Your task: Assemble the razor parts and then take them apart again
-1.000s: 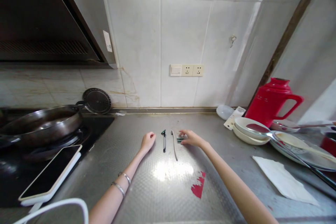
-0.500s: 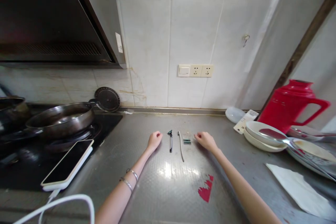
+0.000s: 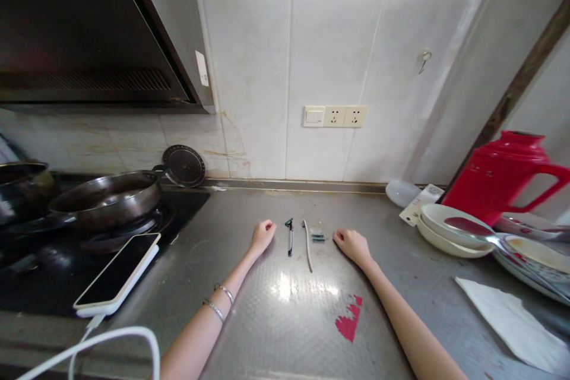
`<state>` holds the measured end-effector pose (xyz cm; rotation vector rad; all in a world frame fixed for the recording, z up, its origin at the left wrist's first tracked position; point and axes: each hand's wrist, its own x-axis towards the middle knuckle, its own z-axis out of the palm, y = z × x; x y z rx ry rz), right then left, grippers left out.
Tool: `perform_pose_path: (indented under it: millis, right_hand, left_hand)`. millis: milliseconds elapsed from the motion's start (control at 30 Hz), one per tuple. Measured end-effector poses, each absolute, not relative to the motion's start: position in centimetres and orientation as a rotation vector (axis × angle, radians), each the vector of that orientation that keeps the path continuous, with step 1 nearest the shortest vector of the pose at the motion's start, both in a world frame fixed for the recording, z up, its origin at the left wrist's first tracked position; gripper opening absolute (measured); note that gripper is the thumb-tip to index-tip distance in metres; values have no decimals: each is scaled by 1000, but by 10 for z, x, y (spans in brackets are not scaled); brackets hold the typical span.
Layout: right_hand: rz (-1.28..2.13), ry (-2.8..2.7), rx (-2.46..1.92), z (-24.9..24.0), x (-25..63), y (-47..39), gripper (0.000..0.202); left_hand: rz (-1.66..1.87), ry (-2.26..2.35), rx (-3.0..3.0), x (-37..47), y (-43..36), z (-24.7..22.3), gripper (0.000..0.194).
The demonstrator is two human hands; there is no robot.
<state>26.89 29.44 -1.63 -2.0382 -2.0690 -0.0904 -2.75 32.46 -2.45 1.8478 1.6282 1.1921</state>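
Note:
My left hand [image 3: 263, 234] rests on the metal counter [image 3: 249, 320] as a loose fist, just left of a razor [image 3: 291, 238] with a dark head and slim handle. Curled with its knuckles up, my right hand [image 3: 351, 243] lies to the right of a small clear pack [image 3: 317, 231] holding dark strips that look like razor blades. Between razor and pack is a thin pale rod [image 3: 308, 248], slightly bent, with a dark upper end. Neither hand touches these things, and nothing shows in either fist. A jagged red scrap [image 3: 350, 322] lies nearer to me.
On the left are a phone [image 3: 118, 273] with a white cable [image 3: 133, 332], a frying pan [image 3: 109, 199] and a stove. At right stand a red thermos jug [image 3: 494, 175], stacked bowls [image 3: 449, 243] with a ladle and a white tissue [image 3: 507, 320]. A tiled wall [image 3: 249, 59] closes the back.
The view has shifted slightly. My right hand appears a little farther right and lower, while the left hand and the laid-out things stay in place.

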Motion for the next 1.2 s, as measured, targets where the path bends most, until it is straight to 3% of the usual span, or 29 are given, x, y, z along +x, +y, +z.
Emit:
perform_pose_path:
  millis: [333, 467, 600, 767, 1200]
  right_hand:
    - [-73, -2059, -2060, -15, 269, 294, 36]
    - [-54, -2059, -2083, -13, 268, 294, 36]
    - [-46, -2064, -2082, -12, 268, 294, 36]
    - [-27, -2056, -2085, -10, 267, 293, 36]
    - [-36, -2059, -2071, -12, 268, 294, 35]
  left_hand:
    - [619, 1985, 1979, 17, 316, 3, 32]
    - [452, 1985, 2014, 29, 319, 4, 25]
    - [693, 1831, 1749, 27, 324, 1, 11]
    - [924, 1412, 1216, 17, 329, 6, 16]
    - [1004, 1237, 828, 2, 333, 12, 31]
